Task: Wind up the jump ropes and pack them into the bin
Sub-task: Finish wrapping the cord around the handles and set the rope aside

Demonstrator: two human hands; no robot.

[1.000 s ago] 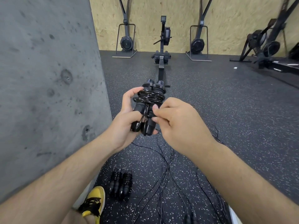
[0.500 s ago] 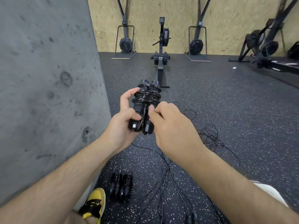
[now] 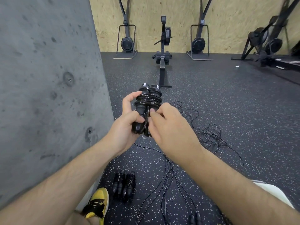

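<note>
1. Both hands are up in front of the chest, working one bundle: a black jump rope with its cord coiled tight around its own two handles, which stand side by side, pointing away from the person.
2. The left hand grips the bundle from its left side, thumb curled over the near part of the handles, fingers wrapped round the far side by the coils.
3. The right hand comes in from the right, fingers curled, pinching the loose end of the cord against the lower part of the handles. Its fingertips sit right beside the left thumb, the two nearly touching.
4. A loop of cord runs down from the coils, between the two hands, and hooks under the near ends of the handles.
5. Below the left forearm, on the speckled rubber floor, lies a wound rope bundle, just beyond a yellow shoe.
6. Under and beyond the right hand, loose rope cords sprawl across the floor in tangles, with long strands running back toward the person beneath the right forearm.
7. A white edge peeks out under the right forearm; whether that is the bin, I cannot tell.
8. Left of the left hand rises a grey concrete wall.
9. Well beyond both hands, a rowing machine stretches toward the plywood back wall.
</note>
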